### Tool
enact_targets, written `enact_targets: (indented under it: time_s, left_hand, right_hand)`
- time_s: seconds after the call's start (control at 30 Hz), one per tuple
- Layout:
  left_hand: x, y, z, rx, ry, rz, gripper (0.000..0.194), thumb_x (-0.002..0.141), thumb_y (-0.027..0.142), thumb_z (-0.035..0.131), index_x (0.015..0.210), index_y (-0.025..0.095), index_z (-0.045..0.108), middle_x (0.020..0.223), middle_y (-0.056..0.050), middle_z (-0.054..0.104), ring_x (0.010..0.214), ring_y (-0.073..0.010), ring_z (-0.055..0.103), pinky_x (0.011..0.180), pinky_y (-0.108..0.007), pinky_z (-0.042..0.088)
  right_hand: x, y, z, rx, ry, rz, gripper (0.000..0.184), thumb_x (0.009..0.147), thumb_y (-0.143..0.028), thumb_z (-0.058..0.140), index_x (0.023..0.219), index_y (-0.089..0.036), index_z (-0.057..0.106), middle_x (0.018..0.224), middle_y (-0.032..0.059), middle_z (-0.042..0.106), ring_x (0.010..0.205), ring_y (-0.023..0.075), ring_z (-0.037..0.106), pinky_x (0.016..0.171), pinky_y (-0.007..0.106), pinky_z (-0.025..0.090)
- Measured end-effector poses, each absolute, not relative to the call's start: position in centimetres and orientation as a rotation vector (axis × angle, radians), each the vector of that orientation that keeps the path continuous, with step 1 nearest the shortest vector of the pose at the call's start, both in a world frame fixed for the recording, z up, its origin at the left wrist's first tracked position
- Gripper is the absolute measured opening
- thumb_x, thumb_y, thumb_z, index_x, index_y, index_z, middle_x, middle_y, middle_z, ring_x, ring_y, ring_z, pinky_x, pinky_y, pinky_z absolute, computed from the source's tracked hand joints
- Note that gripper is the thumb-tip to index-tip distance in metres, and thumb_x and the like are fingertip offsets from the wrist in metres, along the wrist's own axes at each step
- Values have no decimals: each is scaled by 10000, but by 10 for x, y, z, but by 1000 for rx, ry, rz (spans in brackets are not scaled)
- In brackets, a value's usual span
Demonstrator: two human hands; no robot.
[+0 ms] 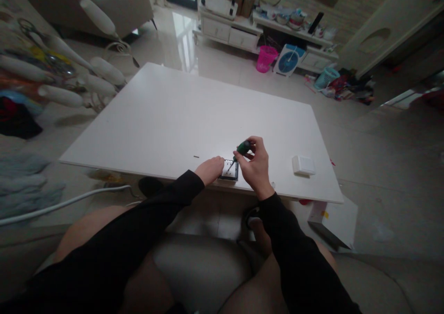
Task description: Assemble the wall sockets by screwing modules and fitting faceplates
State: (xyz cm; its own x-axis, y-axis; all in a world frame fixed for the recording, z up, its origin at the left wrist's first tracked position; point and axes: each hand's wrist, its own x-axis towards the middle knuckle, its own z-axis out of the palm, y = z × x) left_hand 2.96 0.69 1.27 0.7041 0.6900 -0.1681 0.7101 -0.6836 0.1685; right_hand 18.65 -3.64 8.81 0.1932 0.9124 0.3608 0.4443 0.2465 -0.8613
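at the far left, standing beside the counter [194,101]: white lamp shades [108,71] on curling stems. lying flat near the counter's front edge: a small dark strip [196,156], apart from everything else. just right of it, reaching in from a black sleeve: the left hand [211,169], with fingers closed on the left side of a square device [233,175]. at the front edge of the counter, face up between both hands: that same device, with a pale face and dark rim. slanting down to its face: a green-handled screwdriver [243,148], gripped at the handle by the fingers of the right hand [255,168]. cannot tell whether touching a screw at the tip; too small. farther right, on the counter: a white square panel [304,165], well apart from the device. lower right, below the counter: a white box [335,221].
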Motion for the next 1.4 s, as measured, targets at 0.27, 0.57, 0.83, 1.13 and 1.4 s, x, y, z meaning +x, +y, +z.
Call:
enact_targets:
  time_s: [0.27, 0.57, 0.83, 1.13, 1.4]
  left_hand:
    - [32, 8, 10, 2691, 1133, -131, 267, 1020, 69, 388, 1146, 36, 622, 1059, -189, 691, 977, -258, 722, 872, -364, 574]
    - [31, 10, 10, 2641, 1145, -128, 247, 999, 58, 418, 1150, 38, 612, 1079, -193, 693, 976, -242, 724, 885, -354, 570]
    - [29, 11, 17, 2588, 1118, -149, 206, 1007, 106, 463, 1104, 49, 635, 1033, -181, 706, 947, -239, 734, 860, -331, 570]
    - [28, 14, 12, 2602, 1050, -141, 247, 1018, 97, 420, 1131, 39, 633, 1045, -194, 700, 1000, -269, 730, 909, -377, 572]
    - [27, 14, 7, 2583, 1082, -120, 242, 989, 43, 422, 1133, 57, 616, 1054, -181, 699, 977, -243, 732, 896, -353, 571]
  right_hand:
    - [186, -35, 86, -1359, -1434, 544, 366, 799, -196, 721, 1095, -290, 526, 1032, 4, 596, 969, 187, 627, 748, 350, 645]
    - [186, -34, 85, -1364, -1448, 543, 361, 804, -209, 717, 1100, -295, 528, 1039, 4, 593, 978, 185, 627, 752, 351, 657]
    - [186, -35, 86, -1361, -1452, 532, 368, 808, -212, 720, 1108, -298, 524, 1037, 6, 595, 975, 186, 629, 742, 350, 662]
    - [188, -34, 84, -1360, -1451, 542, 386, 805, -202, 730, 1118, -295, 523, 1053, 10, 593, 991, 188, 627, 745, 346, 663]
    - [187, -34, 83, -1358, -1453, 547, 386, 810, -212, 726, 1126, -303, 524, 1059, 11, 598, 1001, 191, 632, 738, 344, 659]
